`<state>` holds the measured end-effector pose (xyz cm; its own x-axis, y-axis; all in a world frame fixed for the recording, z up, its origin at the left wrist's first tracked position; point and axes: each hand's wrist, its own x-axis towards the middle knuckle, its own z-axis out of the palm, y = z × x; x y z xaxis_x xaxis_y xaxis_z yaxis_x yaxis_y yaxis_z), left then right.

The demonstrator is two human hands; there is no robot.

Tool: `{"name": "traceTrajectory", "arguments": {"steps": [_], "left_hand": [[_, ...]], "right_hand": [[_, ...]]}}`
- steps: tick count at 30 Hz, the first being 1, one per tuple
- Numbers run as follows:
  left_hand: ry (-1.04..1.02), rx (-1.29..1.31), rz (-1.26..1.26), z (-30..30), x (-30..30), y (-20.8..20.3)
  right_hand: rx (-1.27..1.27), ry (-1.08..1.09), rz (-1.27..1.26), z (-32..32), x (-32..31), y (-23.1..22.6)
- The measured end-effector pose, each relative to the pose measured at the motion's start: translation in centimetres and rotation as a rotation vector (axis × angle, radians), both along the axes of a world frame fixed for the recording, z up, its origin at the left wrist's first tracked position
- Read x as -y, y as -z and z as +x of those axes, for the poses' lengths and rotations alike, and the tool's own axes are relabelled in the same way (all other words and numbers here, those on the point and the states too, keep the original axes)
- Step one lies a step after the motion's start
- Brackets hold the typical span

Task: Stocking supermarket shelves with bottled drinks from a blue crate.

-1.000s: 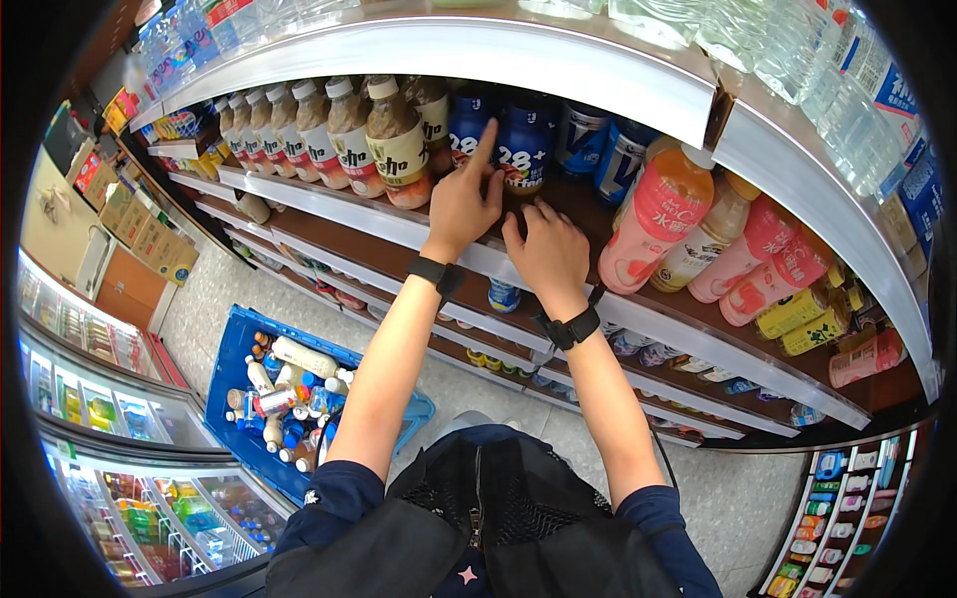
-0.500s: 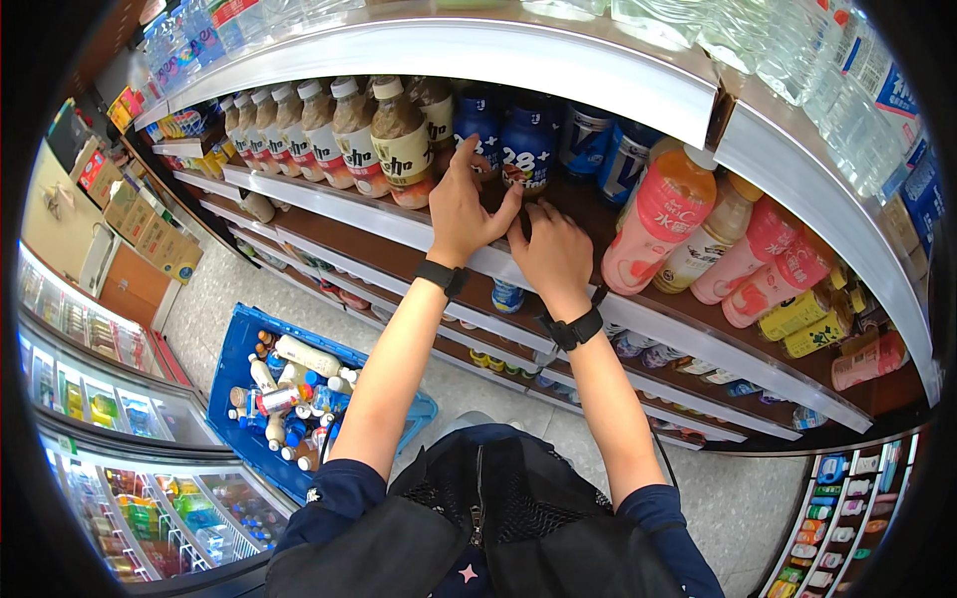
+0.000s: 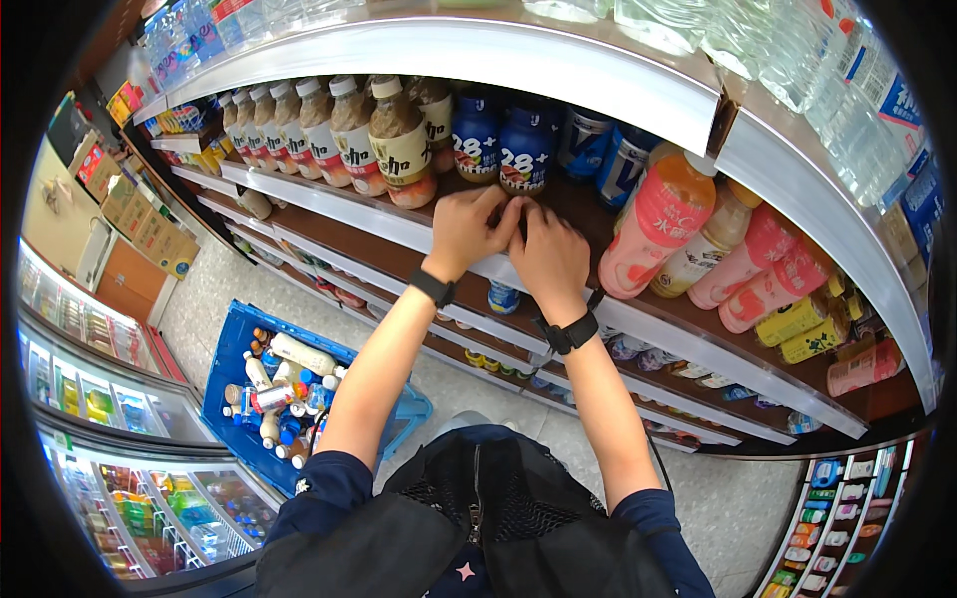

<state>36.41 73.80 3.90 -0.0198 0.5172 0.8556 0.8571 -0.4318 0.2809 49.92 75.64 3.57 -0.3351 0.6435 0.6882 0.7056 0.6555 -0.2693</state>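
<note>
My left hand (image 3: 466, 231) and my right hand (image 3: 550, 251) are side by side at the front edge of a brown shelf. Their fingers are curled, the thumbs close together, and I see nothing in either. Just behind them two dark blue coffee bottles (image 3: 524, 149) stand upright, apart from my hands. To the left is a row of brown-and-cream coffee bottles (image 3: 402, 149). Blue cans (image 3: 623, 164) stand to the right, then a large pink-labelled drink bottle (image 3: 658, 229). Both wrists wear black bands.
A blue crate (image 3: 234, 384) full of mixed bottles stands on the floor at the left. Glass-door coolers (image 3: 130, 508) line the lower left. A white shelf edge (image 3: 449, 50) overhangs the bottles, with water bottles above. Cardboard boxes (image 3: 140, 219) are stacked farther off.
My left hand has come away from the blue coffee bottles, back toward the shelf's front edge, and its fingers have curled in. My right hand has barely moved.
</note>
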Motion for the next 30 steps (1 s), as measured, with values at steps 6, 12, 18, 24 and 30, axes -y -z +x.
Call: {"name": "traceTrajectory", "arguments": {"steps": [6,12,18,24,30], "left_hand": [[-0.071,0.129,-0.029,0.45,0.37,0.26],[-0.065,0.067,0.031,0.25,0.12,0.57],[-0.074,0.045,0.074,0.11,0.01,0.76],[-0.101,0.099,0.09,0.26,0.37,0.73],[-0.109,0.094,0.086,0.05,0.39,0.93]], "right_hand": [[0.004,-0.002,-0.005,-0.23,-0.36,0.18],[-0.002,0.011,0.005,-0.17,-0.12,0.0],[-0.004,-0.005,0.011,0.0,-0.02,-0.01],[0.028,-0.009,-0.014,-0.04,0.09,0.06],[0.03,-0.016,-0.014,-0.09,0.15,-0.03]]}}
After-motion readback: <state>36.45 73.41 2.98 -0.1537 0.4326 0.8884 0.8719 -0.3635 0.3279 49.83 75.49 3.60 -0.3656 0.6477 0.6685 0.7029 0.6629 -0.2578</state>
